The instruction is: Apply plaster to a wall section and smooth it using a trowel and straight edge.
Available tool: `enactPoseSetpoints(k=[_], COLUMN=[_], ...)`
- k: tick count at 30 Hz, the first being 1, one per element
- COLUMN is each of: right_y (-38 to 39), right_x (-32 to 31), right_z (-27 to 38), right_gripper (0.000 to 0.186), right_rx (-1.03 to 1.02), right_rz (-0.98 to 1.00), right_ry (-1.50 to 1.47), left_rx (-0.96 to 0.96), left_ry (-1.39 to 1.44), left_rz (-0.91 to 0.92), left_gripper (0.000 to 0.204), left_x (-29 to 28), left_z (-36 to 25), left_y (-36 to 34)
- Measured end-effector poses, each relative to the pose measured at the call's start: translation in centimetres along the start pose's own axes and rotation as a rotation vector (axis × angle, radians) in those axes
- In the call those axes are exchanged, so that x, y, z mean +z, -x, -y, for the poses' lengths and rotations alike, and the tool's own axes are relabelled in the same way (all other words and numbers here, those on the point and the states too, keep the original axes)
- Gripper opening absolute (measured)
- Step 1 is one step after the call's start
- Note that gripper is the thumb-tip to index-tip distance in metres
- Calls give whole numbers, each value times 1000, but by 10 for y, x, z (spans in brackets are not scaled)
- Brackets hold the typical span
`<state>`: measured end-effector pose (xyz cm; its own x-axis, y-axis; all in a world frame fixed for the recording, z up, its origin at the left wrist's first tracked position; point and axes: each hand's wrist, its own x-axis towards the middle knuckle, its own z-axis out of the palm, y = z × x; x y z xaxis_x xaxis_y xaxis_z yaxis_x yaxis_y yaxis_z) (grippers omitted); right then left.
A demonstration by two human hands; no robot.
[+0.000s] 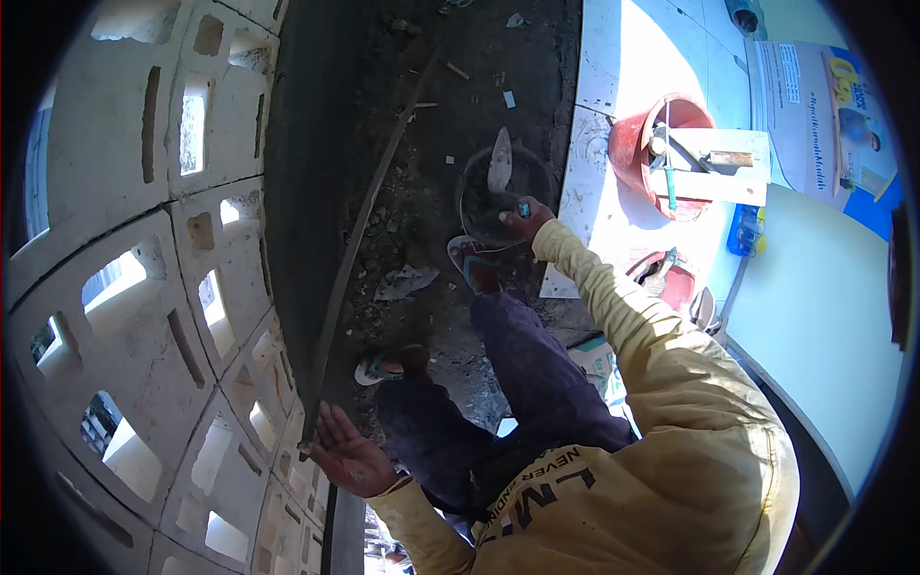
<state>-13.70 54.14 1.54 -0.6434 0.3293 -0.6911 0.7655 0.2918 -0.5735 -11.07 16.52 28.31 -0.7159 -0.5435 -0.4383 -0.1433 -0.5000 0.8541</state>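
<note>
My right hand is closed round the handle of a pointed trowel. The blade points away from me, over a dark round bucket that stands on the dirt by my foot. Close to the block wall, my left hand grips the near end of a long, thin straight strip between thumb and fingers. From there the strip runs far forward along the base of the wall, whose pierced pale blocks rise on the left. What the strip is made of I cannot tell.
On the white tiles to the right, a red bucket carries a pale board with tools on it. Behind it lies a second red container. Rubble and a crumpled scrap litter the ground around my sandalled feet.
</note>
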Motion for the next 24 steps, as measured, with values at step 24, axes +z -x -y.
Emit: enactPoseSetpoints(k=[24], right_y=[29], right_x=[21], right_z=[8], right_gripper=[59], right_rx=[-29], right_rz=[406], right_ry=[578], left_rx=[286], left_ry=[-500], left_rz=[242], left_gripper=[44], left_x=[179], left_z=[-38], left_y=[30])
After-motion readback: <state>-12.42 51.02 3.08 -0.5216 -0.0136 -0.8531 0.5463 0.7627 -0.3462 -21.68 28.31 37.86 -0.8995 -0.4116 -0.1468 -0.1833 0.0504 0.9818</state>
